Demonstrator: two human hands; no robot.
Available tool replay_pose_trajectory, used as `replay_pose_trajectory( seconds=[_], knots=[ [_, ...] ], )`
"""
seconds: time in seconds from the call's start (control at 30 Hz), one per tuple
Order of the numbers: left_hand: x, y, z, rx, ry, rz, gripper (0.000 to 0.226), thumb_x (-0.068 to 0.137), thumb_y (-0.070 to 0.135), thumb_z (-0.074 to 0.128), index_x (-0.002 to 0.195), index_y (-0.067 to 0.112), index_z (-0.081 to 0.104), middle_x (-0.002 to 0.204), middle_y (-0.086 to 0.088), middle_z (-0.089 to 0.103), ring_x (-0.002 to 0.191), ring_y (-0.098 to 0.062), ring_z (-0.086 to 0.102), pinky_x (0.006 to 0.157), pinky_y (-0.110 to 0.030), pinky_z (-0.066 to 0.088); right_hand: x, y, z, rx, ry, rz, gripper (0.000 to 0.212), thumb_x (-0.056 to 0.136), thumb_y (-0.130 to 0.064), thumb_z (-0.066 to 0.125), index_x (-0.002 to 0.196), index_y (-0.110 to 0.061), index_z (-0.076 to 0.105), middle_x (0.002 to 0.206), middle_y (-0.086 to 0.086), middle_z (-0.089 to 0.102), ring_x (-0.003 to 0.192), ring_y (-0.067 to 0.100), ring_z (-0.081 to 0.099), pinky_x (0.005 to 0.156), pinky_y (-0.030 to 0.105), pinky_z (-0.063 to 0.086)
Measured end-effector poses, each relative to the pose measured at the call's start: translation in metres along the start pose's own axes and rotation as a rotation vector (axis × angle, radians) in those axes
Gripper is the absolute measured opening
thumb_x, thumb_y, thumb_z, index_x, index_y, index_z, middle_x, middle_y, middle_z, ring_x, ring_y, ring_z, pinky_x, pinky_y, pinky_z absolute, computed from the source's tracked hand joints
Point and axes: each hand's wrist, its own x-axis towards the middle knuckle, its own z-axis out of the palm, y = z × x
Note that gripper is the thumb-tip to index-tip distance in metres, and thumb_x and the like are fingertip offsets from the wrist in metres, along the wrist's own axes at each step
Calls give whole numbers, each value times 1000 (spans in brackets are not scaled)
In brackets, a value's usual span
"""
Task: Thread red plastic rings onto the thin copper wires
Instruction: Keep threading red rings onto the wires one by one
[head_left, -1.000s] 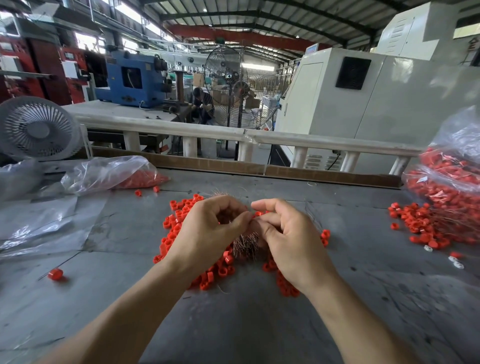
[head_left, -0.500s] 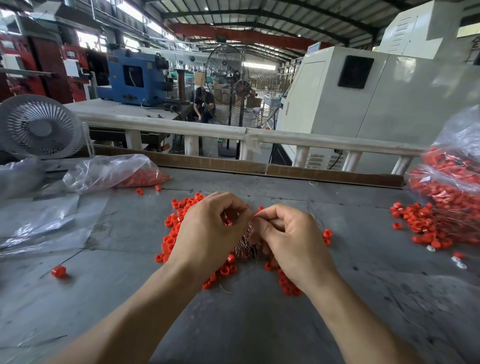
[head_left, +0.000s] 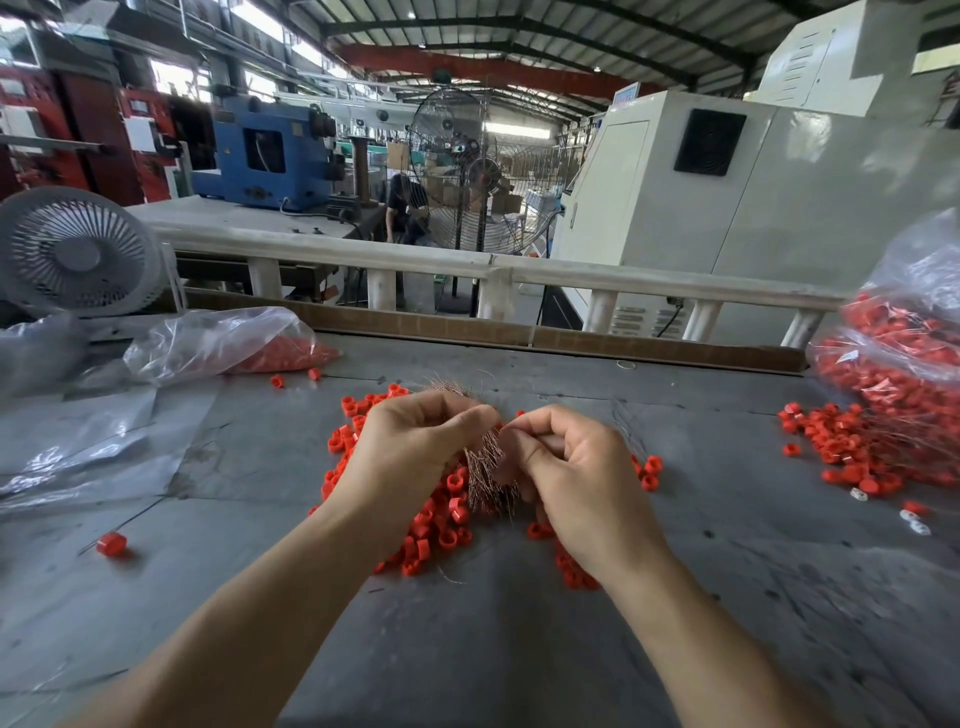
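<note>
Holding a bunch of copper wires in the left hand, pinching one wire with the right hand, above loose red rings mid-table. Many rings left; finished ones piled at right edge.

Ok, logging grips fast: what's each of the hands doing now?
Left hand: grips the copper wire bundle.
Right hand: fingers pinched by the bundle; held item too small to tell.

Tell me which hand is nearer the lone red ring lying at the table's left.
Left. The left hand is right of and beyond the lone red ring; the right hand sits farther right, past the copper wire bundle.
</note>
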Motion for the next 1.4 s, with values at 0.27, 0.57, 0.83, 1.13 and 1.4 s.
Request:
replay_pose_trajectory(
  seconds=[0.27,0.57,0.83,1.13,1.4],
  knots=[
    [11,-12,-22,956,-127,171,13,82,22,82,79,33,76,74,23,68,77,14,60,63,-12,42,6,4,-14,190,199,21,15,99,-19,66,85,-20,72,72,7,74,56,11,55,48,19,41],
    [12,-16,-24,1190,-177,219,20,82,30,81,98,40,76,80,25,53,76,1,42,78,-29,33,7,2,-16,204,208,21,15,100,-17,65,87,-17,73,72,7,74,56,12,55,47,18,41],
    [11,-19,-25,1199,-209,232,14,85,34,78,99,36,75,89,22,55,87,-3,46,85,-30,38,6,5,-14,203,190,11,15,99,-15,65,87,-18,72,71,8,73,55,12,55,46,17,40],
    [12,-8,-25,662,13,300,12,84,23,82,85,31,72,78,18,72,74,-1,67,64,-14,51,6,3,-13,226,122,-25,14,98,-20,68,86,-25,74,73,7,74,55,11,56,46,16,41],
    [2,5,-6,-141,-155,194,27,75,13,79,100,5,71,89,-14,78,77,-21,73,74,-27,61,1,-4,-4,252,41,-162,6,91,-29,70,90,-26,75,70,3,72,55,4,58,47,12,40]
  ],
)
